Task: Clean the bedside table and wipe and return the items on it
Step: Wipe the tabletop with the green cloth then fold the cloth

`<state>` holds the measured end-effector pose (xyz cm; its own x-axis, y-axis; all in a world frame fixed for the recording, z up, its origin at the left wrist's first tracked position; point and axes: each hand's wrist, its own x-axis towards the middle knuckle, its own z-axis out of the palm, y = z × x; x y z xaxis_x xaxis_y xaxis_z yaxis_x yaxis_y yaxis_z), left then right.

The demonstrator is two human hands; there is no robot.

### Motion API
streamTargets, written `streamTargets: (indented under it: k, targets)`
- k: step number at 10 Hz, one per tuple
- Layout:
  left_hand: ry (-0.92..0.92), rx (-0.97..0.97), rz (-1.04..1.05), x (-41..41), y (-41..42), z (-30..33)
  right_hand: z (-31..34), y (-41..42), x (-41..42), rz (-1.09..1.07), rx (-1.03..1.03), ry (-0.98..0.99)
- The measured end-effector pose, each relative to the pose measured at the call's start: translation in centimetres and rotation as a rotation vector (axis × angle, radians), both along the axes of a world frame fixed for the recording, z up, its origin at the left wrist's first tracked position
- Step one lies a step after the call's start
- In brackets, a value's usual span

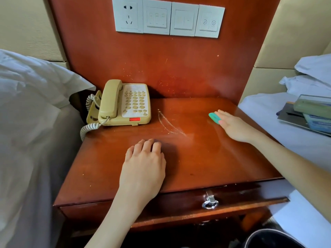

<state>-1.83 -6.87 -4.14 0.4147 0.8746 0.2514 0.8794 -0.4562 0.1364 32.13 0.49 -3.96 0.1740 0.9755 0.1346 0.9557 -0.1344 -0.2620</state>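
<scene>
The reddish wooden bedside table (206, 158) fills the middle of the view, with a curved pale streak of dust (168, 124) near its centre. A beige corded telephone (123, 104) stands at its back left corner, handset on the cradle. My right hand (232, 126) lies flat with straight fingers on a green sponge (214, 118) at the table's right side, pressing it to the wood. My left hand (143, 167) rests on the front middle of the tabletop, fingers loosely bent, holding nothing.
A drawer with a metal ring pull (209, 203) sits below the top. White beds flank the table; the right bed (268, 113) carries a stack of books and trays (311, 115). Wall switches and a socket (166, 17) hang above. A dark bin (274, 238) stands at lower right.
</scene>
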Motion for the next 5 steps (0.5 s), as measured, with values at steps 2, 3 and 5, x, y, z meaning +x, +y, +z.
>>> streamTargets:
  k: [2, 3, 5]
  targets:
    - [0.010, 0.008, 0.013, 0.2, -0.2, 0.2, 1.4, 6.4, -1.9, -0.119, -0.053, -0.113]
    - [0.025, 0.011, 0.019, 0.3, -0.1, 0.3, 1.6, 9.8, -4.5, -0.093, -0.062, -0.082]
    - [0.005, 0.029, 0.035, 0.3, 0.0, 0.3, 1.7, 12.5, -11.3, 0.205, -0.057, -0.099]
